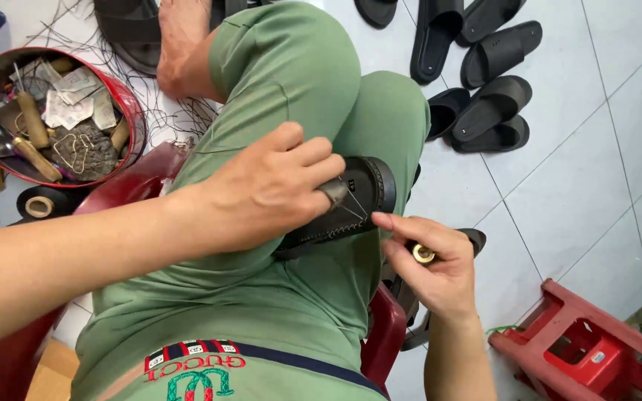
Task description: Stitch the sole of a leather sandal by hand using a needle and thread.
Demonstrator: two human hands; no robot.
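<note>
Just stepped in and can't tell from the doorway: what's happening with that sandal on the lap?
A seated person in green trousers is hand-stitching a black sandal held across the knee. The left hand presses on it, fingers at the stitched edge, thread running from them. The right hand grips a brass-tipped tool beside it. More black sandals lie on the tiled floor, and a red tin of supplies sits at the left.

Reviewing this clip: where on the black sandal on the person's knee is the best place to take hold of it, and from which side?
Probably the rounded end of the black sandal, taken from the right. That end juts out free past the green-trousered knee, while the left hand covers the sandal's middle and thin threads run from its stitched lower edge toward the right hand, which holds a brass-tipped tool.
</note>
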